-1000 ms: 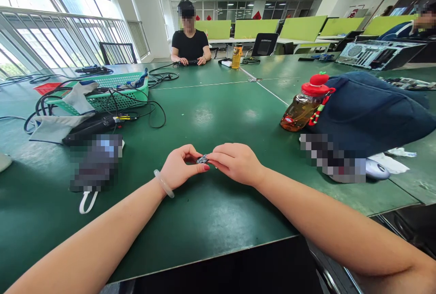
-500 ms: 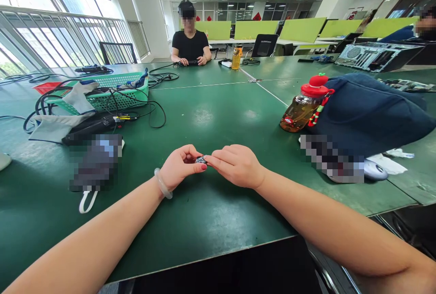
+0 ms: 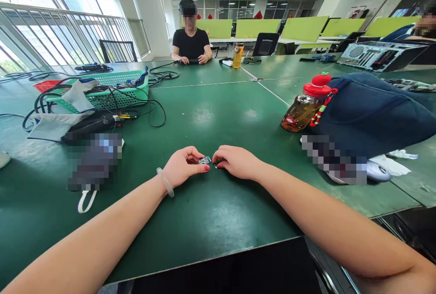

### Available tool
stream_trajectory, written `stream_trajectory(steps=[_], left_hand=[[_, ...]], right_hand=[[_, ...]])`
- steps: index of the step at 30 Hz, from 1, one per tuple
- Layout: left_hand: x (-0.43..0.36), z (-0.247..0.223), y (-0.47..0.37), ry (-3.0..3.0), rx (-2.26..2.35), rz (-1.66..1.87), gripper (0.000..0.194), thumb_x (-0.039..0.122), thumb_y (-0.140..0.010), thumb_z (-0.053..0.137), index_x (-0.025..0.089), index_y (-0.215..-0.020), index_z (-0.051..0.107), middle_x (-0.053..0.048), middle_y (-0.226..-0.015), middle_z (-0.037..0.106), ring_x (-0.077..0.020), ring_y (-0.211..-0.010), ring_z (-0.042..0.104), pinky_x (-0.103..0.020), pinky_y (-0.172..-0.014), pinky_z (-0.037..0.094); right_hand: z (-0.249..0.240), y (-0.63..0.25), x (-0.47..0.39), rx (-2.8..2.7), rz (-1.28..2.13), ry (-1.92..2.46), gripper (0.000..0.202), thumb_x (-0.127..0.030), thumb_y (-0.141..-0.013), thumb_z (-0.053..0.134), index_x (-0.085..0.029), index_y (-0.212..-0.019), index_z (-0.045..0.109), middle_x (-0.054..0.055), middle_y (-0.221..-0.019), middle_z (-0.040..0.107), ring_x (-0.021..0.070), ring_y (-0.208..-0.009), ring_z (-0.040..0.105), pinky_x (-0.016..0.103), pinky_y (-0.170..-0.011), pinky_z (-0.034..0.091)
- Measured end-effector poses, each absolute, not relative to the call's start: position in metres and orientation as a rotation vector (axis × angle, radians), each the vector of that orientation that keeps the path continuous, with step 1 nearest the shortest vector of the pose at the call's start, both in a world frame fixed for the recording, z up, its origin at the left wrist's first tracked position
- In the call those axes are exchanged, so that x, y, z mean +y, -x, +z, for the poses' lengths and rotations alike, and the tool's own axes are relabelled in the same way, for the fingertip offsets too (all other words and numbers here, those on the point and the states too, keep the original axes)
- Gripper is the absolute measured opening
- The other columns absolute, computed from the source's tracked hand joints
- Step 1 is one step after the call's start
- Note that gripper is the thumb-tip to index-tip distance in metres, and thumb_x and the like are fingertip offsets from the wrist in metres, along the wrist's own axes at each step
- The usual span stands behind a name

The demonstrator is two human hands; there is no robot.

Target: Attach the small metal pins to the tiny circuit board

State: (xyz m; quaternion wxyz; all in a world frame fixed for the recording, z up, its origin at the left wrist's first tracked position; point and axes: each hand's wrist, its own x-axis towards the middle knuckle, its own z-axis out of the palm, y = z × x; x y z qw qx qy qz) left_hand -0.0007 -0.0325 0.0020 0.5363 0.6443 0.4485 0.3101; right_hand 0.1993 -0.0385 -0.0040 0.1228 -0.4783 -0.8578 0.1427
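My left hand (image 3: 182, 163), with a pale bangle (image 3: 165, 182) at the wrist, pinches a small patterned black-and-white piece (image 3: 205, 160) that looks like a little circuit board. Thumb and fingers grip its left side, just above the green table (image 3: 211, 217). A short gap to the right, my right hand (image 3: 237, 161) has its thumb and fingertips brought together. Something tiny and light shows at those fingertips, too small to name. The two hands are apart.
On the left lie a green basket (image 3: 122, 100) with cables and gloves, and a blurred dark phone-like thing (image 3: 97, 160). A red-lidded bottle (image 3: 301, 111), a dark blue cloth bag (image 3: 371, 112) and a mouse (image 3: 378, 171) are on the right. A person (image 3: 190, 44) sits opposite.
My right hand has drawn away from the small board, its fingers now curled into a pinch. More of the board shows in my left hand, which has shifted slightly right in view.
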Motion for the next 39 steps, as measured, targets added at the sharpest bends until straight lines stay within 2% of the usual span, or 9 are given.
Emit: stream_trajectory(steps=[2, 7, 13, 19, 23, 34, 39], left_hand=[[-0.032, 0.001, 0.000, -1.554, 1.082, 0.707, 0.034, 0.027, -0.053, 0.077, 0.014, -0.074, 0.054, -0.001, -0.073, 0.064, -0.0113, -0.065, 0.058, -0.027, -0.066, 0.047], [-0.031, 0.001, 0.000, -1.582, 1.119, 0.668, 0.035, 0.028, -0.053, 0.076, 0.014, -0.076, 0.055, -0.002, -0.074, 0.064, -0.0126, -0.066, 0.059, -0.028, -0.067, 0.047], [-0.030, -0.001, 0.002, -1.604, 1.110, 0.661, 0.034, 0.029, -0.054, 0.076, 0.014, -0.076, 0.054, -0.002, -0.074, 0.064, -0.0126, -0.067, 0.059, -0.028, -0.067, 0.046], [-0.032, 0.000, 0.000, -1.661, 1.119, 0.634, 0.033, 0.028, -0.053, 0.076, 0.014, -0.074, 0.054, -0.001, -0.070, 0.063, -0.0123, -0.062, 0.058, -0.027, -0.062, 0.046], [-0.034, 0.001, -0.001, -1.687, 1.132, 0.624, 0.032, 0.028, -0.053, 0.075, 0.015, -0.072, 0.053, 0.000, -0.069, 0.062, -0.0112, -0.059, 0.056, -0.026, -0.059, 0.045], [-0.034, 0.001, -0.001, -1.699, 1.110, 0.610, 0.032, 0.028, -0.054, 0.075, 0.015, -0.070, 0.051, 0.002, -0.066, 0.058, -0.0096, -0.058, 0.053, -0.024, -0.057, 0.043], [-0.033, 0.000, 0.000, -1.647, 1.096, 0.639, 0.031, 0.026, -0.055, 0.075, 0.015, -0.072, 0.051, 0.001, -0.066, 0.061, -0.0107, -0.059, 0.056, -0.025, -0.059, 0.044]], right_hand=[[-0.004, -0.198, -0.038, -2.509, 0.384, 1.434, 0.005, -0.025, -0.079, 0.058, -0.021, -0.081, 0.061, -0.001, -0.083, 0.058, 0.0110, -0.073, 0.053, 0.022, -0.061, 0.036], [0.000, -0.199, -0.039, -2.486, 0.352, 1.499, 0.015, -0.034, -0.080, 0.057, -0.020, -0.073, 0.060, 0.000, -0.080, 0.059, 0.0115, -0.070, 0.053, 0.022, -0.058, 0.034], [-0.001, -0.202, -0.039, -2.523, 0.380, 1.459, 0.006, -0.019, -0.077, 0.057, -0.021, -0.076, 0.062, -0.001, -0.081, 0.061, 0.0111, -0.073, 0.054, 0.021, -0.060, 0.034], [-0.001, -0.200, -0.039, -2.436, 0.281, 1.515, 0.011, -0.020, -0.081, 0.053, -0.021, -0.074, 0.061, -0.001, -0.080, 0.060, 0.0113, -0.072, 0.053, 0.022, -0.061, 0.034], [0.008, -0.193, -0.048, -2.277, 0.225, 1.510, 0.013, -0.019, -0.084, 0.049, -0.020, -0.077, 0.060, 0.000, -0.082, 0.060, 0.0107, -0.076, 0.053, 0.022, -0.064, 0.036], [0.004, -0.174, -0.062, -2.372, 0.140, 1.359, 0.016, -0.021, -0.086, 0.046, -0.020, -0.086, 0.062, 0.001, -0.086, 0.060, 0.0105, -0.073, 0.055, 0.022, -0.062, 0.036], [0.008, -0.177, -0.061, -2.341, 0.189, 1.334, 0.019, -0.024, -0.088, 0.044, -0.022, -0.098, 0.060, 0.001, -0.092, 0.061, 0.0108, -0.076, 0.056, 0.023, -0.065, 0.038]])
